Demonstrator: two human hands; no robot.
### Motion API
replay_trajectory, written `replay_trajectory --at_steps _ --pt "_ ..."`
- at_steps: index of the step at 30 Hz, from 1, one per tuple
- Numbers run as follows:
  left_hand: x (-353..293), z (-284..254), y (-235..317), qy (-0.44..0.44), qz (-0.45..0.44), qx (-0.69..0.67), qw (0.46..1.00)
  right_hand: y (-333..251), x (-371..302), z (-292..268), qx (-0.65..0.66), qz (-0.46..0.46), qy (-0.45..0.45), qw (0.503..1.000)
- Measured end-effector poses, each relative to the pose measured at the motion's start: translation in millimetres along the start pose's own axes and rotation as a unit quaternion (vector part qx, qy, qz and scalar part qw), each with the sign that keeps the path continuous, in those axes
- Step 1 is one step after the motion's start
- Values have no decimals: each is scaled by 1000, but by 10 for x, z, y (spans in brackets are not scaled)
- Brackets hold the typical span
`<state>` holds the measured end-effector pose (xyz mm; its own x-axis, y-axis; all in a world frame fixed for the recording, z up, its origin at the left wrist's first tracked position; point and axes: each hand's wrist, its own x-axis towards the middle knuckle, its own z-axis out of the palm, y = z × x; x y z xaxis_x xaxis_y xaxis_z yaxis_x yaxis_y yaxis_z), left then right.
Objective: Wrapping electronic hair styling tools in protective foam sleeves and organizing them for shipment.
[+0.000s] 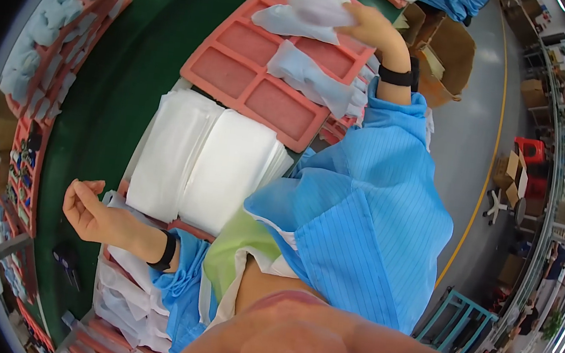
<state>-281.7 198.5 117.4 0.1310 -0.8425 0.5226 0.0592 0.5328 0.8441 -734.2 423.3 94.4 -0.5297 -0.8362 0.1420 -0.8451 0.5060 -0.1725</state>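
My right hand, blurred by motion, grips a whitish translucent bag over a red-pink tray with rectangular compartments. What is inside the bag I cannot make out. Other bagged pieces lie across the tray, while several of its compartments show bare. To the left, my left hand hangs over the green table with its fingers curled together and nothing visible in them. Between my arms lie two stacks of white thin bags or sheets, nearest to my left hand.
More pink trays with pale wrapped pieces stand along the far left, and others lie beneath my left forearm. A dark small object rests on the green tabletop. An open cardboard box stands on the floor at right.
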Motion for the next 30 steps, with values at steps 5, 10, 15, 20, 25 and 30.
replay_trajectory --at_steps 5,10,15,20,25,30 --pt "-7 -9 -16 -1 -3 5 1000 587 140 347 -81 227 108 965" --pt "-33 27 -32 -12 -4 -8 1000 1073 85 855 -121 336 117 927" --pt "-16 -63 -51 -13 -5 7 1000 806 248 842 -190 308 130 923" --pt "-41 12 9 -25 -20 4 999 302 386 985 152 -87 213 961" --pt "-43 41 -67 -24 -13 -12 1000 198 598 1016 12 -6 7 1000" --pt "17 -136 -45 4 -3 7 1000 -168 917 788 -1 59 28 998"
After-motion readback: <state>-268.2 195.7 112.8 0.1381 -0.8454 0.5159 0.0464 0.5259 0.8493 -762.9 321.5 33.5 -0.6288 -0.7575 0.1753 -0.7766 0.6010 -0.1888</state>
